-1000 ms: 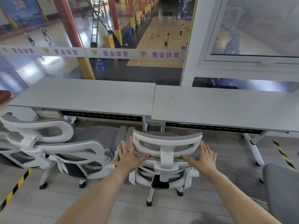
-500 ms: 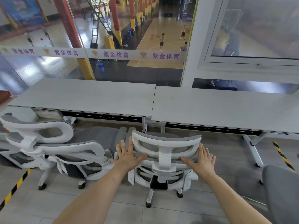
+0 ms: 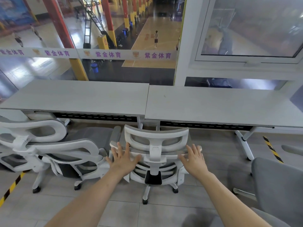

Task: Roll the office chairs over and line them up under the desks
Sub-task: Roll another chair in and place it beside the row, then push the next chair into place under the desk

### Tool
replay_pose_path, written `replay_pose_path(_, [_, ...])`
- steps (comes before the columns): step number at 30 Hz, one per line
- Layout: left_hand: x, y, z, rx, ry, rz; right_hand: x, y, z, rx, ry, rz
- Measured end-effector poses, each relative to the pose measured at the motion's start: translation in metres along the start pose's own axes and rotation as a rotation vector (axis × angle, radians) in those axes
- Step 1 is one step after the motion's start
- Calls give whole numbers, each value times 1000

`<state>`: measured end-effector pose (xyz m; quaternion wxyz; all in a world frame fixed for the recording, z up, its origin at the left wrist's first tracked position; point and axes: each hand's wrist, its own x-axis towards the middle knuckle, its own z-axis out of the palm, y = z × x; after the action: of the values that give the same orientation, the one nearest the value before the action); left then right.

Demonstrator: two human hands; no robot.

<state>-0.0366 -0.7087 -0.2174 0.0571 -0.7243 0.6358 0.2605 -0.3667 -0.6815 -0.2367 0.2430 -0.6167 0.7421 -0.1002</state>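
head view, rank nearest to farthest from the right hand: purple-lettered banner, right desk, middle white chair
1. middle white chair, touched by the right hand
2. right desk, straight ahead
3. purple-lettered banner, farther back, up left

Two desks: left desk point(image 3: 78, 99), right desk point(image 3: 221, 105). Three chairs: left chair point(image 3: 65, 144), middle chair point(image 3: 155, 151), right chair point(image 3: 278, 185). Two hands: left hand point(image 3: 124, 159), right hand point(image 3: 195, 159).

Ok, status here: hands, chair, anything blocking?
Left hand and right hand open, flat on the chair. It faces the seam between the desks. Desk legs straight ahead; second chair close on its left.
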Motion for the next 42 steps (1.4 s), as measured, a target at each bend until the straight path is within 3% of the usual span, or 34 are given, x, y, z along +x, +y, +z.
replay_pose_path(13, [-146,30,44,171,199,193,-121,9,-10,-192,54,-253])
replay_pose_path(19, [-246,43,74,179,320,266,-223,33,-18,-234,182,-354])
replay_pose_path(26, [-383,47,145,139,374,381,-385,100,-16,-224,364,-288])
replay_pose_path(31, [-487,68,213,125,294,453,-515,161,-12,-252,399,-208])
replay_pose_path(42, [-609,193,279,181,296,698,-675,294,-91,-294,537,-69])
